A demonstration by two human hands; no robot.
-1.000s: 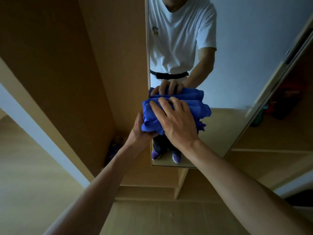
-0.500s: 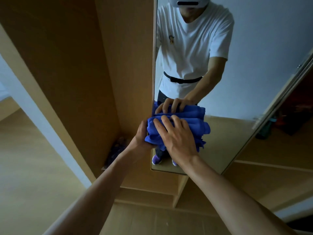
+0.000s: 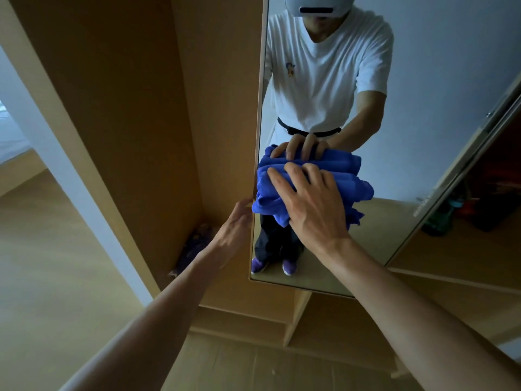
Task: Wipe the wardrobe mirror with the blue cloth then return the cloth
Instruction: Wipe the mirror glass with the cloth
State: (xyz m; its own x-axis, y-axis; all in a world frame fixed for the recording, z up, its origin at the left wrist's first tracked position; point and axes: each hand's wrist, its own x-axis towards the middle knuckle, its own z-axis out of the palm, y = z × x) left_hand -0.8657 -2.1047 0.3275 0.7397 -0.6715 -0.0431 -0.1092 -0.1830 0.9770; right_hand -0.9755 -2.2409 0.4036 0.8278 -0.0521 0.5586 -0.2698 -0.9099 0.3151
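Note:
A tall wardrobe mirror (image 3: 423, 131) on a wooden door fills the upper right. My right hand (image 3: 313, 204) presses a bunched blue cloth (image 3: 270, 204) flat against the glass near the mirror's left edge, fingers spread over the cloth. My left hand (image 3: 234, 227) grips the mirror door's left edge just beside the cloth, its fingers partly hidden behind the edge. The mirror reflects the cloth, the hand and a person in a white shirt.
A light wooden wardrobe panel (image 3: 127, 108) stands to the left of the mirror, with a dark purple item (image 3: 194, 249) low in its corner. Wooden shelves (image 3: 465, 249) with coloured items sit to the right. Pale wood floor (image 3: 42, 277) lies below.
My right hand and the cloth have slid a little down the mirror along its left edge. My left hand stays on the door edge.

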